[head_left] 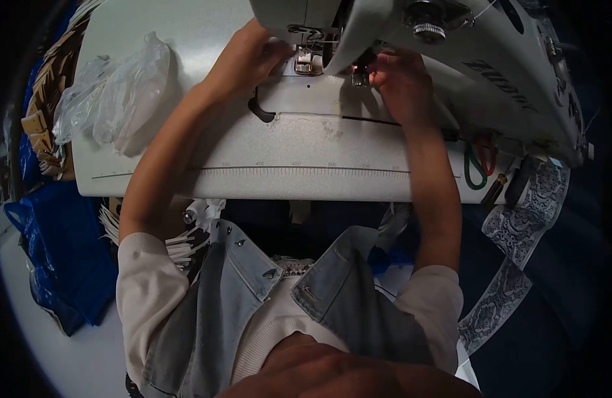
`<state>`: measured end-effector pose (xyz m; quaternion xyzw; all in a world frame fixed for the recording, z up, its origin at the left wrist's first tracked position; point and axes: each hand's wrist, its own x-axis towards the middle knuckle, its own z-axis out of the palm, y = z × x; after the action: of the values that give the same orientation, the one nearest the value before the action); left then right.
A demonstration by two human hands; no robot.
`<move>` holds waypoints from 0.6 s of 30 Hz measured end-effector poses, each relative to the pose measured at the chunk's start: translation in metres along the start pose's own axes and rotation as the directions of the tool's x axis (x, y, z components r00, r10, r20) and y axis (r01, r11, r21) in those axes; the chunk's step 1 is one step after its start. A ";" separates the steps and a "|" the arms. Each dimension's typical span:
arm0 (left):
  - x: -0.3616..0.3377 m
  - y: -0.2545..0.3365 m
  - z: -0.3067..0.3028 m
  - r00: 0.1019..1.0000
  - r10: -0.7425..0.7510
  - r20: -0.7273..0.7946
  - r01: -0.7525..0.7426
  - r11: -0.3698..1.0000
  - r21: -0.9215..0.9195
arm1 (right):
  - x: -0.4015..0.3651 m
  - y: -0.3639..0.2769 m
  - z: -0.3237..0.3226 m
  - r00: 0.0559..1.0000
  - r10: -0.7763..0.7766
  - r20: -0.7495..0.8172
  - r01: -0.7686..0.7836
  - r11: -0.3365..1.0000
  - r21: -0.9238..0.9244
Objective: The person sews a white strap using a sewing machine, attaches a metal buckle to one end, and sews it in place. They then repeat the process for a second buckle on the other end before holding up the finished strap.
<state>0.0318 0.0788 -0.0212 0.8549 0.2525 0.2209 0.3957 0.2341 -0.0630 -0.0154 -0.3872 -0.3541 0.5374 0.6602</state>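
At the top centre stands a sewing machine (505,86), its presser foot (304,63) over the metal needle plate (303,93). Just left of that foot is my left hand (263,56), its fingers bent and partly hidden behind the machine head; what they hold, if anything, is not visible. My right hand (400,73), right of the needle area, has its fingers closed at a small metal part (360,76) below the machine head. That part looks like a presser foot.
A crumpled clear plastic bag (130,93) lies on the white table (206,146) at the left. Green-and-red-handled scissors (477,166) and a screwdriver (495,188) are at the right. Patterned trim (508,278) hangs beyond the edge. A blue bag (70,252) is at lower left.
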 end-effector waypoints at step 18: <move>-0.013 -0.038 0.010 0.967 0.253 -0.017 -0.239 0.931 0.276 | 0.011 0.034 0.021 0.961 -0.162 0.225 0.174 -0.278 -0.945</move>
<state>0.0175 0.0864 -0.0597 0.9200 0.1814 0.2540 0.2371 0.2028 -0.0456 -0.0358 -0.7006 -0.6925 -0.0468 0.1657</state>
